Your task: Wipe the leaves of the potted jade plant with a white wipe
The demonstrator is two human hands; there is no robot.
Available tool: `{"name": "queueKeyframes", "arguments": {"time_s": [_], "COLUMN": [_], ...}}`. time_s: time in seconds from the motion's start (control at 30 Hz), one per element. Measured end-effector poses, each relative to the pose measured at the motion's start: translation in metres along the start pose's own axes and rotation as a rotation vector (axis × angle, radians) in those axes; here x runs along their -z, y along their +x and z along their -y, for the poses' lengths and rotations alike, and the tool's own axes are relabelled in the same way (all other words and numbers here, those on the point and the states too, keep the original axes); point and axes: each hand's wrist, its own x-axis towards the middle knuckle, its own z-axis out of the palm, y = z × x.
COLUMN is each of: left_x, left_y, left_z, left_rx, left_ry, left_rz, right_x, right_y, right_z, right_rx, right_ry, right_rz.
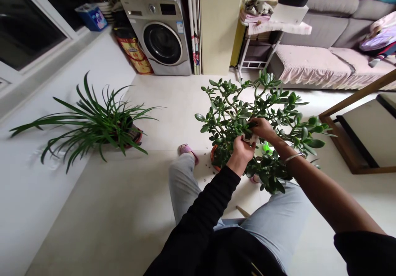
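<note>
A jade plant [235, 111] with thick branches and fleshy green leaves stands in a terracotta pot [215, 157] on the floor, between my legs. My left hand [243, 152] reaches in from the lower left, its fingers closed on a small white piece [253, 138], possibly cloth or tissue, among the stems. Just above it, my right hand [262, 128] wears a metal bangle and closes on a dark object [252, 124] among the leaves. Foliage hides most of that object, so I cannot name it. A bright green item [267, 148] shows behind the leaves.
Small bits of soil [207, 171] lie on the tile floor near the pot. A potted spider plant [99, 123] stands to the left. A washing machine [161, 36] is ahead, with a sofa [321, 49] at upper right and a wooden-framed panel [361, 131] at right.
</note>
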Motion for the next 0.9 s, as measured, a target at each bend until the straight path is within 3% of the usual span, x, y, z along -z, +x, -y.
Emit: {"name": "queueKeyframes", "arguments": {"time_s": [0.37,0.9], "left_x": [0.0045,0.0052], "left_y": [0.0031,0.0035], "left_z": [0.0034,0.0036], "left_rx": [0.007,-0.010], "left_ry": [0.019,0.062], "left_rz": [0.001,-0.003], "right_x": [-0.0001,0.0031], "right_y": [-0.0003,-0.0035], "right_z": [-0.0040,-0.0064], "right_rx": [-0.034,-0.031], "right_ry": [-0.035,-0.062], "right_rz": [0.068,0.016]}}
